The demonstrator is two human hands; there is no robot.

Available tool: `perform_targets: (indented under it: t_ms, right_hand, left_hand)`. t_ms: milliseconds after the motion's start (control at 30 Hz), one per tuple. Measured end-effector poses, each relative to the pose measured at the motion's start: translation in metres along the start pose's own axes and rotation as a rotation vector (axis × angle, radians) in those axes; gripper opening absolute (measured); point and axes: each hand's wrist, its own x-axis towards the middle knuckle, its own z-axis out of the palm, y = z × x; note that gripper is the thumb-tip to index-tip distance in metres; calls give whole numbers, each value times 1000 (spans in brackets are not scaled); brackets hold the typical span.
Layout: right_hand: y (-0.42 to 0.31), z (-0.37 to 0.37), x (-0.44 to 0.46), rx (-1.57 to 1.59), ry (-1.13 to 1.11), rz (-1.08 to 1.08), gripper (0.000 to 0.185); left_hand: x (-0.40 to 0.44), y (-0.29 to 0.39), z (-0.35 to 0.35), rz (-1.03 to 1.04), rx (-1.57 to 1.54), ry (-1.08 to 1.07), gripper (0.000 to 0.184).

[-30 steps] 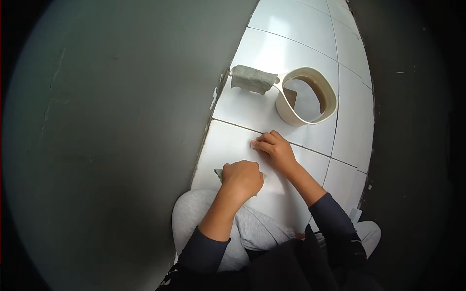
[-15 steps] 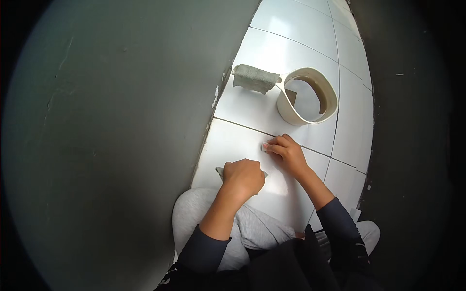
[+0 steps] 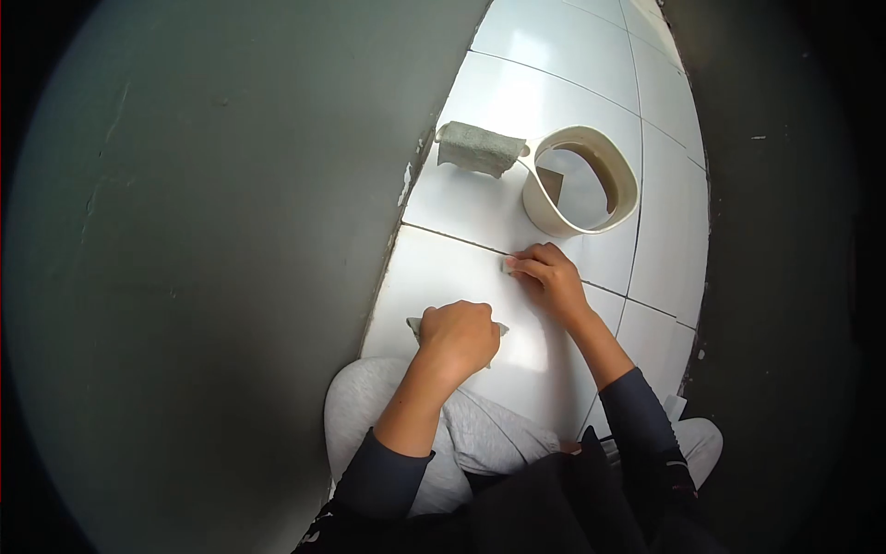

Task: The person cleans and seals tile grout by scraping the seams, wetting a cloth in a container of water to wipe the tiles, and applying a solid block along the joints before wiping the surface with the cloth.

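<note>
My left hand [image 3: 459, 334] is closed in a fist around a grey cloth [image 3: 503, 329], whose corners stick out on both sides. It rests low over the white tiles in front of my knee. Further forward and to the right, my right hand [image 3: 552, 277] pinches a small pale greyish piece [image 3: 507, 266] against the tile near a dark grout line. What that piece is made of I cannot tell. Just beyond stands a cream water dipper [image 3: 541, 214], with a brown square piece [image 3: 551, 185] inside and what looks like water. Another grey cloth [image 3: 480, 150] is draped over its handle.
The white tiled strip [image 3: 517, 83] runs away from me, with a dark grey wall [image 3: 231, 231] along its left. A dark surface [image 3: 775, 277] borders it on the right. My legs in light grey trousers [image 3: 369, 397] are folded close to the hands.
My right hand has slid slightly forward with the pale piece, closer to the grout line. The left fist stays nearly in place. The view has shifted a little.
</note>
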Motion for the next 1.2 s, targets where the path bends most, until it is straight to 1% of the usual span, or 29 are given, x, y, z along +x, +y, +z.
perform_targets:
  t_ms: [100, 167, 267, 333, 433, 500, 600, 633, 700, 767, 800, 867, 900, 1000, 1133, 1167, 1200]
  right_hand:
    - [-2, -11, -13, -16, 32, 32, 17]
    - [-10, 5, -4, -39, 51, 51, 15]
    - [-30, 46, 34, 25, 43, -6, 8]
    - [-37, 64, 53, 16, 22, -8, 10]
    - [-29, 49, 45, 26, -24, -20, 14]
    - [-14, 21, 22, 31, -3, -18, 19]
    - [0, -19, -22, -14, 14, 54, 23]
    - [1, -22, -29, -34, 22, 74, 22]
    - [-3, -20, -29, -66, 26, 88, 21]
    - [-10, 2, -12, -50, 52, 53, 19]
    - [-17, 14, 0, -27, 25, 37, 18]
    - [-32, 38, 20, -16, 18, 41, 19]
    - [-31, 38, 21, -8, 23, 46, 19]
    - [-24, 23, 14, -2, -16, 15, 21]
    - [-7, -22, -29, -109, -20, 21, 16]
    - [-6, -26, -33, -86, -42, 27, 23]
    - [-6, -21, -33, -87, -45, 29, 23]
  left_hand:
    - [0, 2, 1, 27, 2, -10, 27]
    - [0, 4, 1, 43, -15, 2, 27]
    - [1, -3, 8, 49, -12, 43, 27]
    - [1, -4, 6, 30, 6, 55, 27]
    - [-1, -8, 7, 8, 15, 54, 27]
    - [-1, -6, 6, 12, -7, 50, 27]
    - [-3, -2, 4, 29, -14, 46, 27]
    - [-3, -2, 5, 39, -3, 48, 27]
    - [-4, -1, 7, 49, 5, 47, 27]
    - [-3, -1, 6, 35, 10, 30, 28]
    - [-2, -1, 5, 33, 17, 34, 28]
    - [-1, -3, 6, 12, 2, 26, 28]
    - [-1, -4, 6, 7, 10, 22, 28]
    - [-1, -4, 6, 6, 11, 25, 28]
    - [-1, 0, 6, 41, 3, 30, 27]
    - [-1, 0, 7, 51, 16, 27, 27]
    - [-1, 2, 7, 52, 13, 24, 27]
